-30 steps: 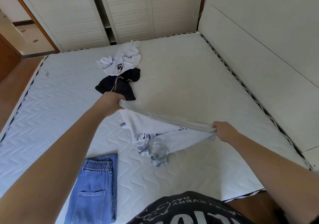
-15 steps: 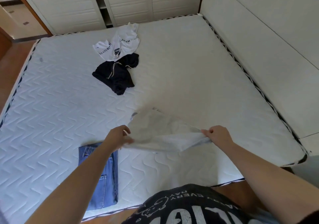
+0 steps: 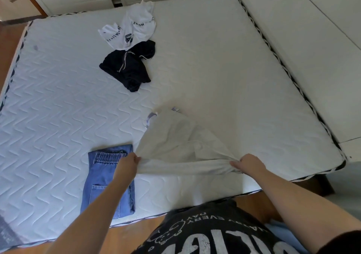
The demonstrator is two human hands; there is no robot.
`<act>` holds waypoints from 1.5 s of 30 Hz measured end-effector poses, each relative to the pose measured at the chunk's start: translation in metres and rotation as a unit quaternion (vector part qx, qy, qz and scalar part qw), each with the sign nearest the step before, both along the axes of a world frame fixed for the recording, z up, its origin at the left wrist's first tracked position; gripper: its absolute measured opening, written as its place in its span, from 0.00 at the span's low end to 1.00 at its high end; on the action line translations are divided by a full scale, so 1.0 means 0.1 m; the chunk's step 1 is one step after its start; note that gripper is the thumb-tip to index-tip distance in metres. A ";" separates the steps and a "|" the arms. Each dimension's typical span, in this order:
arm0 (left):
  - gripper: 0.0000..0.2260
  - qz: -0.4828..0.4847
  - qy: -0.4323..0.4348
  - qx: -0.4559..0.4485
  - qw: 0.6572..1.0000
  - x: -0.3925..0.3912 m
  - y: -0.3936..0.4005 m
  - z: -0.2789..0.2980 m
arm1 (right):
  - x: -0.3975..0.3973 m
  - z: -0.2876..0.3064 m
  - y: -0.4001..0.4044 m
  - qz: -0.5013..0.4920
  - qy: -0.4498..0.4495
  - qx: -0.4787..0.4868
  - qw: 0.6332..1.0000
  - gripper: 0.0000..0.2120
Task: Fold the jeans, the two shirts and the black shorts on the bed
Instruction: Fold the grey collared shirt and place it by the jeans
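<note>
Currently, I read both hands as clamped on the white shirt (image 3: 175,142). My left hand (image 3: 128,163) pinches one end of its near edge; my right hand (image 3: 248,163) grips the other end, and the edge runs taut between them. From there the cloth slopes away toward 12 o'clock and its far end rests on the bed (image 3: 234,68). The jeans (image 3: 106,179) lie folded flat at 9 o'clock from the left hand, partly under that forearm. The black shorts (image 3: 129,66) sit crumpled at 11 o'clock, well apart from the held shirt. The second shirt (image 3: 130,27), white with dark lettering, lies unfolded just beyond the shorts, touching them.
</note>
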State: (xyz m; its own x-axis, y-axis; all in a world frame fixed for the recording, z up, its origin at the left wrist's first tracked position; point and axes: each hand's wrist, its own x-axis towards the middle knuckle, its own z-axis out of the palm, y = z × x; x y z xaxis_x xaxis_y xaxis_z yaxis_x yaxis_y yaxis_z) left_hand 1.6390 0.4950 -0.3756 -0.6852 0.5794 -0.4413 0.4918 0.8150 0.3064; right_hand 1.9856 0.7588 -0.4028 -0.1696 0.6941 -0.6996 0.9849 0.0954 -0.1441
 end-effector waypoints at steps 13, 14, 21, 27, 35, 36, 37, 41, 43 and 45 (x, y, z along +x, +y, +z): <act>0.06 0.064 0.018 0.004 0.998 -0.14 -0.18 -0.04 | -0.01 -0.11 -0.15 -0.171 0.214 0.000 0.962 0.14; 0.06 0.071 0.021 0.005 0.997 -0.17 -0.20 -0.05 | -0.01 -0.10 -0.15 -0.177 0.230 -0.007 0.957 0.18; 0.05 0.067 -0.033 0.010 0.997 -0.33 -0.26 -0.13 | 0.02 -0.12 -0.11 -0.095 0.217 -0.040 0.971 0.09; 0.05 0.159 -0.192 0.053 0.967 -0.32 -0.32 -0.18 | -0.02 -0.12 -0.19 -0.127 0.223 -0.026 0.966 0.15; 0.10 0.130 -0.275 0.046 0.951 -0.28 -0.25 -0.09 | 0.00 -0.04 -0.15 -0.118 0.241 0.068 0.961 0.14; 0.10 0.091 -0.239 0.038 0.966 -0.31 -0.26 -0.12 | 0.02 -0.02 -0.13 -0.120 0.240 0.076 0.960 0.15; 0.10 0.050 -0.192 0.029 0.980 -0.34 -0.27 -0.14 | 0.03 -0.02 -0.11 -0.112 0.234 0.087 0.962 0.15; 0.10 0.042 -0.018 0.070 0.997 -0.39 -0.29 -0.20 | 0.11 0.01 -0.03 -0.093 0.206 0.118 0.967 0.16; 0.08 0.080 0.015 0.077 0.994 -0.36 -0.30 -0.22 | 0.18 0.03 -0.01 -0.085 0.202 0.122 0.968 0.15; 0.07 0.112 0.030 0.070 0.991 -0.35 -0.35 -0.26 | 0.24 0.06 -0.01 -0.066 0.197 0.125 0.970 0.13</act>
State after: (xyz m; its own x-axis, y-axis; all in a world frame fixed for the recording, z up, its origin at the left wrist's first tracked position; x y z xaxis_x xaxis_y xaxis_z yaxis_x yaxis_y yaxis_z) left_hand 1.6043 0.4602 -0.4019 -0.8261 0.4628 -0.3216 0.3242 0.8570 0.4007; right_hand 2.0095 0.7580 -0.3973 -0.2873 0.8677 -0.4057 0.8640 0.0518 -0.5009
